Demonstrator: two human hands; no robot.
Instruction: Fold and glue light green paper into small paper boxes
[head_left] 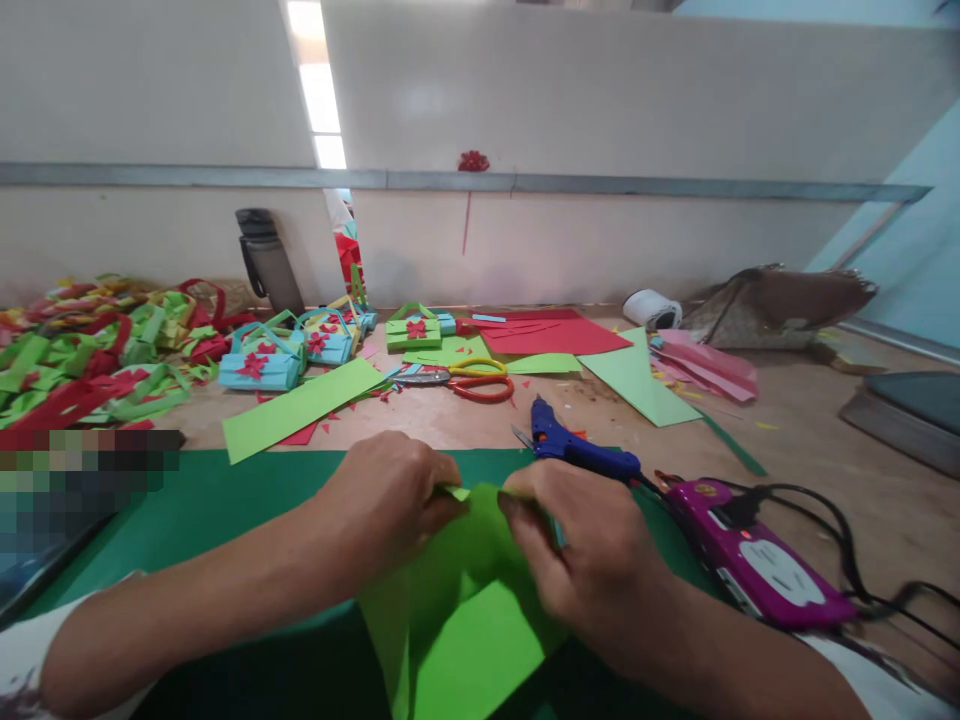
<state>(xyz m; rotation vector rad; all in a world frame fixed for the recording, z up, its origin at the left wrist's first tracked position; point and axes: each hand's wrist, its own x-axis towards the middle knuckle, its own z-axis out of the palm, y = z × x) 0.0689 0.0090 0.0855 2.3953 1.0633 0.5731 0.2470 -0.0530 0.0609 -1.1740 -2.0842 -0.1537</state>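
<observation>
A sheet of bright green paper (472, 640), bent and partly folded, is between my two hands over a dark green mat (225, 510). My left hand (397, 490) pinches its upper left edge between thumb and fingers. At the upper right edge, my right hand (585, 530) grips the paper, fingers curled; a small light blue bit shows by them. Just beyond the right hand lies a blue glue gun (577, 450). Scissors (472, 378) with yellow and red handles rest past the mat.
Small blue paper bags (259, 370) and a green one (412, 334) stand behind, near red sheets (555, 332). Paper pieces pile up at left (97, 350). A purple power strip (757, 555) with black cords lies right. A bottle (270, 262) and a handbag (780, 305) stand by the wall.
</observation>
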